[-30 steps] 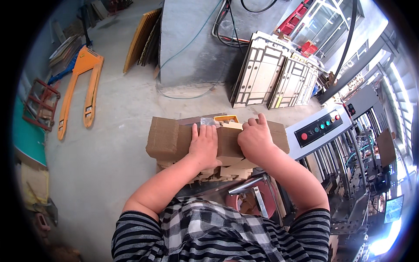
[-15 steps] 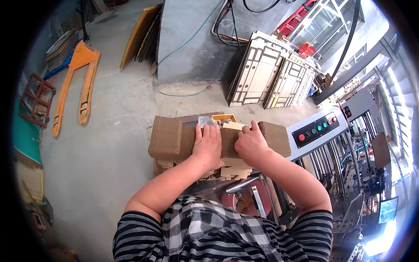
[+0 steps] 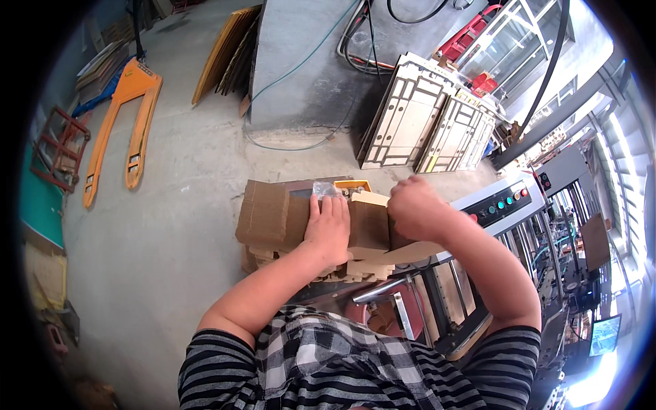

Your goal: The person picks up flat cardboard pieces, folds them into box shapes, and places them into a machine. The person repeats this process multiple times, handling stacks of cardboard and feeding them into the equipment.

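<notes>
A stack of brown corrugated cardboard [image 3: 262, 212] lies in front of me, its layered left block raised beside my left hand. My left hand [image 3: 329, 225] rests flat on the stack, fingers stretched out and pointing away from me. Over the right end of it my right hand [image 3: 422, 210] is closed like a fist, slightly blurred; its fingertips are hidden. Below that hand a light cardboard edge [image 3: 418, 253] curves out to the right. A clear plastic piece [image 3: 322, 190] and a yellow tray [image 3: 352, 185] with small things in it sit just beyond my left fingers.
At the right stands a machine with a button panel [image 3: 504, 205] and metal bars. Below the stack is a reddish round bin [image 3: 362, 311]. Cutting-die boards [image 3: 403, 113] lean on the far wall. An orange pallet jack [image 3: 135, 89] stands on the floor at left.
My right hand has moved right and a little up, and its extended finger has curled in. The right cardboard block is now largely covered, and a curved edge shows there. My left hand stays put.
</notes>
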Available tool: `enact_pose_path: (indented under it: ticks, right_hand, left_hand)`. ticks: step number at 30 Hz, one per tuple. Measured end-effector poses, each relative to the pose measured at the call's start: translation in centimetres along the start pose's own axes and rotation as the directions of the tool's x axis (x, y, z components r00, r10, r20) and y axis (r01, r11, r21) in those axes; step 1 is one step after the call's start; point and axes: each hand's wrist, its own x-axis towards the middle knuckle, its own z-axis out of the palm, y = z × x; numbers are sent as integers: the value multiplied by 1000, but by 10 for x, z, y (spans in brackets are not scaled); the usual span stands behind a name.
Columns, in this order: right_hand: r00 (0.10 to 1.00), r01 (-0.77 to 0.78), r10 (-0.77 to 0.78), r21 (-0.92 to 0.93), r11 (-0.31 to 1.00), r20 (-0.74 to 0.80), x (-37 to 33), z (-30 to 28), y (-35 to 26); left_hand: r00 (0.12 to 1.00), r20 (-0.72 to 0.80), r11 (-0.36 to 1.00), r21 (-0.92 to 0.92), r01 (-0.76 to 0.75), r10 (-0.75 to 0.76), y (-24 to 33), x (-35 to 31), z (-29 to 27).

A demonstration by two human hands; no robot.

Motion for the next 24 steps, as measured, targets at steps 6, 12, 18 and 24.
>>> enact_pose_path:
  ticks: [6,12,18,24]
  right_hand:
    - [896,-245,423,642,726,-136,-97,-35,27]
    - [626,-732,728,533,425,279,-171,137,31]
    - [485,-846,757,453,279,439,-191,287,-5]
    - [320,-872,918,451,189,235,-187,228,4]
  left_hand:
    - [998,-14,998,-2,61,-61,-5,-3,4]
    - [999,-26,998,-49,34,-35,-2,0,2]
    - [999,26,999,-32,42,-41,-2,-2,-2]
    - [999,35,999,-18,36,-36,-1,0,3]
